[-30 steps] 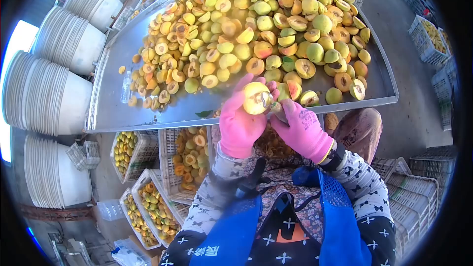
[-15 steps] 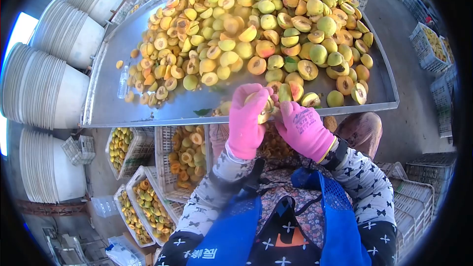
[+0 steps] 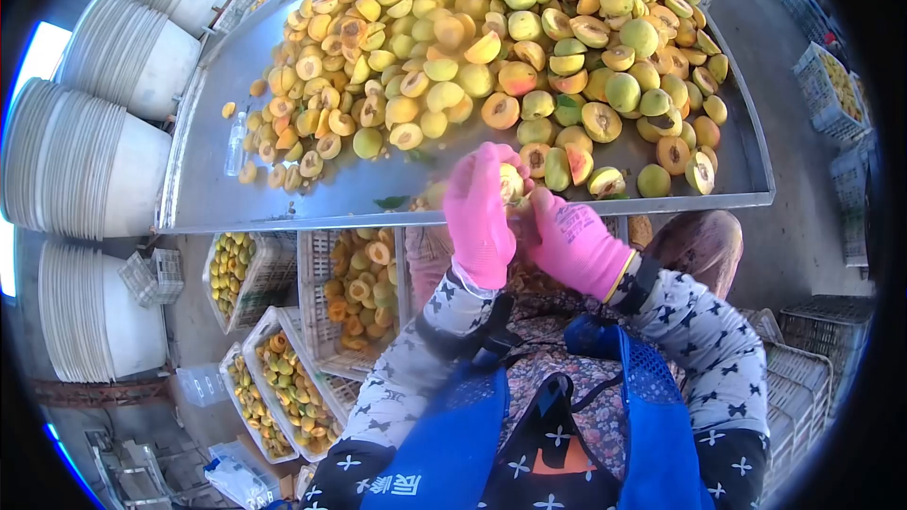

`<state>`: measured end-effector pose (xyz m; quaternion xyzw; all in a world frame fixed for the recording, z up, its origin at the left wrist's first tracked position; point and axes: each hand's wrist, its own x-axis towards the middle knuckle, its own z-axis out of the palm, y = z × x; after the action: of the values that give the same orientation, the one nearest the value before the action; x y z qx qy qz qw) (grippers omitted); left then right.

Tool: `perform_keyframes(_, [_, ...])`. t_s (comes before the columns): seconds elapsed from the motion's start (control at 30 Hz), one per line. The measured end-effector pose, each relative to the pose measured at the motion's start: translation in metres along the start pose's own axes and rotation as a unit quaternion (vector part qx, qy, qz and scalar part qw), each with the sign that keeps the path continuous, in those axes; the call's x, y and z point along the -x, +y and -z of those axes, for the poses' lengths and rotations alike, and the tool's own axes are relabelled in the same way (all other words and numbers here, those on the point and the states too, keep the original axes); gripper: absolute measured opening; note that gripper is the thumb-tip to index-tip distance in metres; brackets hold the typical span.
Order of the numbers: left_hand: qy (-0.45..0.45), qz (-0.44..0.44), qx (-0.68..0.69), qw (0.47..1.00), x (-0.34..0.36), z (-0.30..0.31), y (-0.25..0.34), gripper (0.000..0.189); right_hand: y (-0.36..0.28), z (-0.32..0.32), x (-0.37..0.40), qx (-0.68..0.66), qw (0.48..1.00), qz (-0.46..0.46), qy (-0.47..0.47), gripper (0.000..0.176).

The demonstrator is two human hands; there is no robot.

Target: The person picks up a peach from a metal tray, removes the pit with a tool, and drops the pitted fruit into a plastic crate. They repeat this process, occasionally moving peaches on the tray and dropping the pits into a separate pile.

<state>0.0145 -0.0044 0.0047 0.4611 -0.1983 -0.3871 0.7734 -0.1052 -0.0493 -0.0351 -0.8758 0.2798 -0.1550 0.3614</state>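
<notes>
My left hand (image 3: 480,222), in a pink glove, is closed around a pale yellow peach (image 3: 511,183) just over the near edge of the metal table (image 3: 350,223). Close against that fruit is my right hand (image 3: 581,246), also pink-gloved, with its thumb and fingers pinched together. What it grips, if anything, is hidden. Beyond both hands lies a big heap of yellow-green peaches, many cut in half with the brown pit hollow showing. A cut half (image 3: 601,122) and a whole peach (image 3: 653,180) lie to the right on the metal.
A crate of cut peaches (image 3: 362,295) stands below the table edge, left of my lap. More filled crates (image 3: 295,397) sit on the floor further left. Stacked white tubs (image 3: 85,161) line the left side. A clear bottle (image 3: 236,144) lies on the table.
Both hands have shifted slightly; the left has turned a little around the peach, and they stay close together. The view has also moved slightly.
</notes>
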Motion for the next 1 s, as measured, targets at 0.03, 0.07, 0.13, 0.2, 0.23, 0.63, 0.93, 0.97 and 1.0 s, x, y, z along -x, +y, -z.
perform_keyframes(0.03, [-0.008, 0.02, -0.004, 1.0, 0.0, 0.007, -0.005, 0.023, 0.002, 0.0, 0.001, 0.008, 1.0, 0.008, -0.012, 0.073])
perform_keyframes(0.07, [-0.018, 0.039, -0.006, 0.999, -0.002, 0.01, -0.008, 0.024, 0.0, 0.001, 0.004, -0.022, 0.999, -0.002, -0.037, 0.069])
perform_keyframes(0.13, [-0.019, 0.045, 0.0, 0.999, -0.004, 0.007, -0.003, 0.022, -0.014, -0.001, 0.009, -0.098, 0.995, -0.014, 0.0, 0.064])
perform_keyframes(0.2, [-0.004, 0.028, 0.004, 1.0, -0.003, 0.01, -0.005, 0.02, -0.015, -0.007, 0.008, -0.137, 0.99, -0.015, 0.018, 0.051])
perform_keyframes(0.23, [0.006, 0.01, 0.001, 1.0, -0.004, 0.012, -0.011, 0.02, -0.015, -0.01, 0.006, -0.128, 0.991, -0.026, 0.009, 0.047])
perform_keyframes(0.63, [-0.085, -0.107, -0.228, 0.964, -0.007, 0.028, -0.016, 0.006, -0.033, 0.023, 0.004, -0.502, 0.809, -0.223, -0.21, 0.017])
perform_keyframes(0.93, [-0.273, 0.148, -0.079, 0.947, -0.023, 0.035, 0.017, 0.022, -0.032, 0.039, 0.011, -0.548, 0.763, -0.197, -0.279, 0.014])
perform_keyframes(0.97, [-0.303, 0.136, -0.086, 0.939, -0.026, 0.038, 0.01, 0.023, -0.035, 0.04, 0.017, -0.533, 0.775, -0.225, -0.255, 0.014])
perform_keyframes(1.0, [-0.325, 0.116, -0.096, 0.933, -0.027, 0.041, 0.006, 0.024, -0.037, 0.041, 0.022, -0.514, 0.787, -0.244, -0.239, 0.014])
